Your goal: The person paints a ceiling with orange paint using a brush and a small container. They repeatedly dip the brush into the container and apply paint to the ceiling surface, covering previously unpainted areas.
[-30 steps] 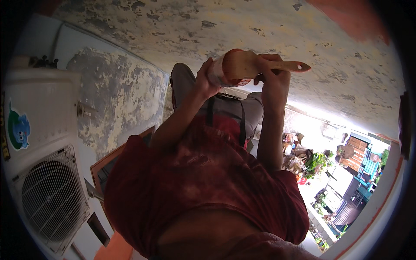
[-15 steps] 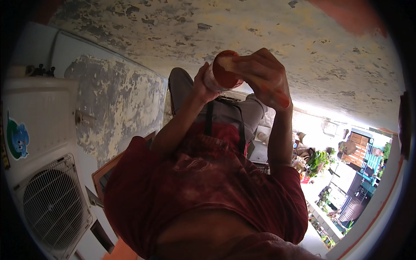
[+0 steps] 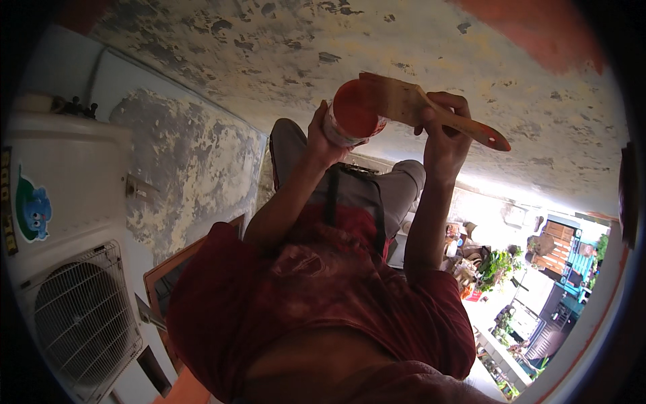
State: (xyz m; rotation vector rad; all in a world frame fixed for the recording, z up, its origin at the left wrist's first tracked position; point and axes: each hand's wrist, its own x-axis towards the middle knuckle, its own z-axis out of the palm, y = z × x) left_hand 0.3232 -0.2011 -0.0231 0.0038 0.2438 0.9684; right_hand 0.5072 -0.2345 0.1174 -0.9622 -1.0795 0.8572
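My left hand [image 3: 324, 143] is wrapped round a small round tub of red paint [image 3: 354, 111], its open mouth turned toward me. A flat, wide paintbrush [image 3: 402, 101] with a wooden handle is gripped in my right hand [image 3: 447, 138]. Its bristles, red at the tip, reach to the right rim of the tub; whether they touch it I cannot tell. The handle points right, with a reddish end that has a hole in it. Behind both hands stretches a patchy wall [image 3: 282, 60] with peeled, flaking paint.
A red painted patch [image 3: 538, 30] covers the wall's upper right. An air conditioner's outdoor unit [image 3: 74, 283] with a round fan grille stands at left, beside a flaking side wall [image 3: 188, 148]. Far below on the right are potted plants [image 3: 498, 266] and a wooden pallet-like panel [image 3: 560, 239].
The brush has come up out of the tub and swung to the right, its whole length now showing. My right hand has turned and moved slightly right; the left still holds the tub.
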